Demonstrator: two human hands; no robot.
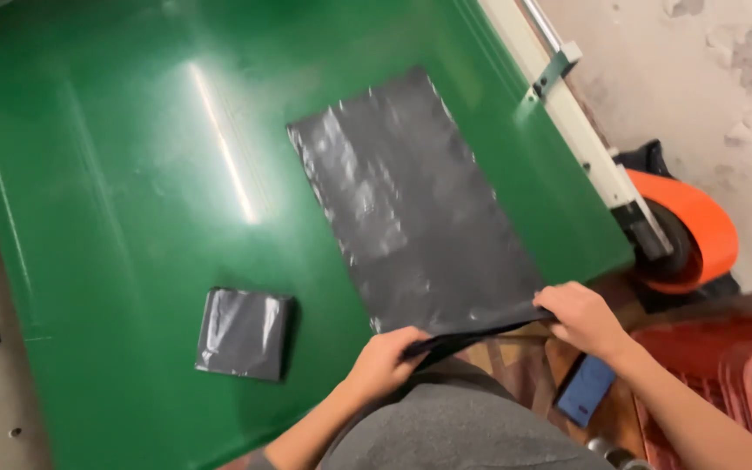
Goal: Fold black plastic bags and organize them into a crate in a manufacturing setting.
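At the table's near edge, the left hand [385,357] and right hand [580,315] pinch the grey plastic bag [411,209] by its near corners, keeping it flat on the green table [115,174]. Farther left lies a folded bag [245,333].

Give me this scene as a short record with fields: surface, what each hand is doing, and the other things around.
Surface: glossy green table
Left hand: pinches the near edge of a flat dark grey plastic bag
Right hand: grips the same edge, at the bag's near right corner
Bag position: spread flat on the table, near edge lifted over the table's rim
Also on table: a folded dark bag, left of the hands
Nearby: orange roll at the table's right side
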